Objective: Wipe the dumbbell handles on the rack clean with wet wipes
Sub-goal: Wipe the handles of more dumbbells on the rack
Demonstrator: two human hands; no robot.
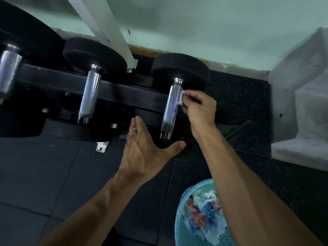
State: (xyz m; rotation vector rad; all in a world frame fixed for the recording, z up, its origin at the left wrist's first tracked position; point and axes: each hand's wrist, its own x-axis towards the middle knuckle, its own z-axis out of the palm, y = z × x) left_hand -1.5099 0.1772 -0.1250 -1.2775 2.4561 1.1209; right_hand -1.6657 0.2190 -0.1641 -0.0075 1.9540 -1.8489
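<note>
Well, knurled chrome handle (171,107) (crumpled wipe (182,98))

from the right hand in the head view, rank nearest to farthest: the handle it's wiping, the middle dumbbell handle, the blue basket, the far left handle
Measured from the right hand:
1. Wiped handle, right beside the hand, touched by the wipe.
2. Middle dumbbell handle, to its left on the rack.
3. Blue basket, on the floor below, near the forearm.
4. Far left handle, at the image's left edge.
</note>
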